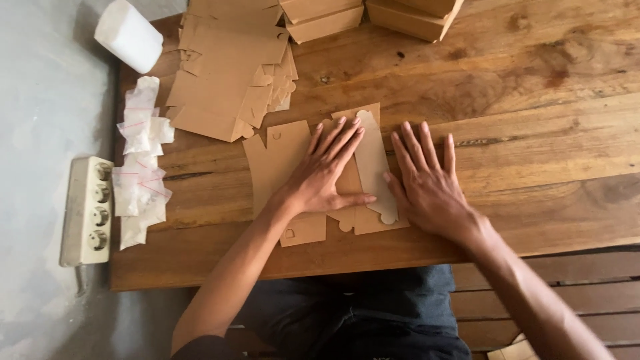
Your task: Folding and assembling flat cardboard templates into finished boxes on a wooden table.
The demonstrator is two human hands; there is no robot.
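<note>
Both hands flat, fingers spread: left hand (pixel 325 175) pins the blank (pixel 288 175), right hand (pixel 427 181) beside the flap (pixel 373 163). I'd press evenly along the crease.

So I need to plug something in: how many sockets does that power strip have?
4, in a column down the white power strip, which lies left of the wooden table beside the small plastic bags. None looks hidden.

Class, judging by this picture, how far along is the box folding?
Done: folded boxes stand at the table's far edge. In hand: the left hand and right hand press flat on one cardboard blank. Left: a pile of flat blanks lies unfolded.
</note>
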